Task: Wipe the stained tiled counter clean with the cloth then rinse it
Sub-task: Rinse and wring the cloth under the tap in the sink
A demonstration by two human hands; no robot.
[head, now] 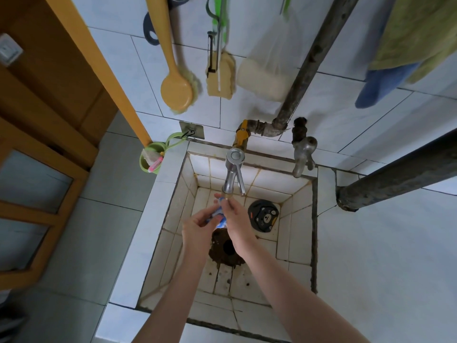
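Observation:
A small blue and white cloth [217,216] is bunched between both my hands inside the tiled sink [170,201], directly under the spout of the chrome tap [231,173]. My left hand [197,226] grips the cloth from the left with curled fingers. From the right, my right hand [235,219] holds it, fingers reaching up to the spout. Most of the cloth is hidden by the hands. The white tiled counter [371,256] stretches to the right of the sink.
A dark rusty drain hole [227,247] lies below my hands, a black bear-faced plug [263,215] to its right. An old metal tap [303,152], pipes, hanging brushes [176,87] and sponges line the wall. A green cup [150,157] hangs left; towels hang top right.

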